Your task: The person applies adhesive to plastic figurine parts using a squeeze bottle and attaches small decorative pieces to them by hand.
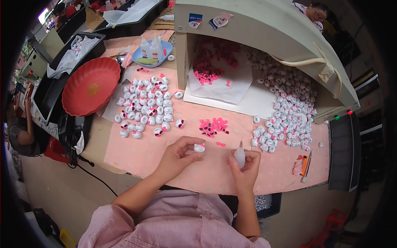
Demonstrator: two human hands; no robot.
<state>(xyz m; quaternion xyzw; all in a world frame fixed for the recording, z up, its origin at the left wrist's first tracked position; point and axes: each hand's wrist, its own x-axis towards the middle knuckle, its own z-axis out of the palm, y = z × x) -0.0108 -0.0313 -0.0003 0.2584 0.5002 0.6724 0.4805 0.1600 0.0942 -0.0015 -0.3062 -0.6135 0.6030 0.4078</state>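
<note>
Left hand [180, 157]: fingers pinch small white piece [199, 148]. Right hand [245, 168]: fingers grip white nozzle bottle [239, 157]. Pink pieces [214, 126], some black-marked, lie beyond on pink-covered worktop [132, 159].

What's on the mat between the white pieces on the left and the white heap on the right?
The head view shows a pile of pink and black pieces, plus two loose pink bits.

White and pink are seen on the small piece [199, 148] at centre, gold-marked red on the round tray [75, 93] at left.
</note>
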